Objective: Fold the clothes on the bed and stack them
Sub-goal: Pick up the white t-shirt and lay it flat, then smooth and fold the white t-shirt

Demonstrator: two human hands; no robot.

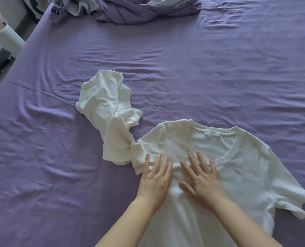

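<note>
A white T-shirt (237, 166) lies spread face up on the purple bed sheet (183, 77), its neckline toward the far side and one short sleeve out to the right. My left hand (154, 180) and my right hand (201, 179) rest flat on its chest, side by side, fingers apart, palms down. A second white garment (105, 107) lies crumpled to the left of the shirt, touching its left sleeve.
A bunched purple patterned quilt (130, 9) lies at the head of the bed. A white and pink fan (0, 31) stands on the floor beyond the bed's left edge. Wrinkled open sheet spreads left and far of the clothes.
</note>
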